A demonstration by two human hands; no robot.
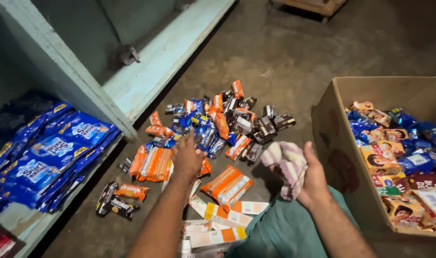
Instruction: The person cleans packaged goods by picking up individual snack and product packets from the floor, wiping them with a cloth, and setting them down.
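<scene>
A heap of small snack packets [213, 126], orange, blue and dark brown, is spread over the grey concrete floor [294, 52]. The left hand [187, 157] is stretched out over the near edge of this heap, palm down and fingers loosely spread, with nothing seen to be gripped; its fingertips lie above the blue and orange packets at the middle of the heap, though whether they are touched cannot be told. A bundle of orange packets [153, 163] lies just beside this hand on its left, and another orange pack [227, 184] lies just to its right. The right hand [313, 179] is closed around a crumpled pink-and-white striped cloth [286, 165], held above the floor near the right edge of the heap. Near the body, several flat white-and-orange boxes [218, 224] are lying on the floor, and two dark packets [114, 203] are set apart at the lower left. On the left, stacks of blue packets [51, 157] are stored on a pale green shelf [146, 71]. On the right, an open cardboard box [340, 148] is filled with mixed biscuit packs. Part of a green garment [285, 229] is seen at the bottom.
</scene>
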